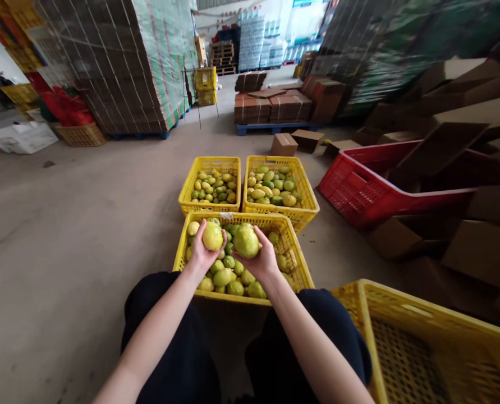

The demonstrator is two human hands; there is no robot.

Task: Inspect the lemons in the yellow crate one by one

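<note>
My left hand (203, 253) is closed around a round, yellow lemon-like fruit (212, 236). A larger, greener lemon-like fruit (246, 241) sits in my right hand (265, 259), the fingers curled under and beside it. Both hands are above the near yellow crate (299, 264), which holds several yellow-green fruits (222, 277) of the same sort; my hands and wrists cover part of them. Just beyond stand two more yellow crates, a left one (186, 193) with smaller fruits (214, 185) and a right one (308, 196) with longer, greener ones (269, 185).
A yellow crate (363, 314) stands close by my right knee. Further right, a red crate (346, 193) is surrounded by loose cardboard boxes (481, 252). Ahead are bundled cartons (289, 106) on a blue pallet (260, 128); a tall wrapped stack (106, 67) rises at left.
</note>
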